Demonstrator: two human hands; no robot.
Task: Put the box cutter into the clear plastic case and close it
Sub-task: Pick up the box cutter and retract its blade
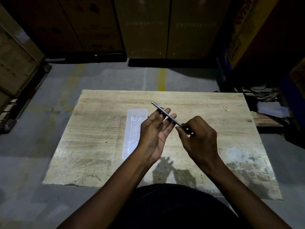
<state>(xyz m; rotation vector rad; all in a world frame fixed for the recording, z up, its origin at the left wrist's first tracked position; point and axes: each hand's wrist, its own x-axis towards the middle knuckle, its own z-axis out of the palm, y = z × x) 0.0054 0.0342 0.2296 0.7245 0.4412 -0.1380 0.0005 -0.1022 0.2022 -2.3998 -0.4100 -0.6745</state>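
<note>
A slim dark box cutter (160, 109) is held above the wooden table (102, 129), pointing up and to the left. My right hand (199, 138) pinches its near end between thumb and fingers. My left hand (155, 134) is palm up with fingers spread, and the cutter's middle rests across its fingertips. The clear plastic case (132, 134) lies flat on the table just left of my left hand, long side running away from me, with a wavy ribbed pattern inside. My left wrist hides part of its right edge. Whether its lid is on I cannot tell.
The table stands on a grey concrete floor with a yellow line (161, 80). Large cardboard boxes (145, 27) line the back, more boxes on a pallet (16, 63) at the left, and a dark rack with clutter (267, 100) at the right.
</note>
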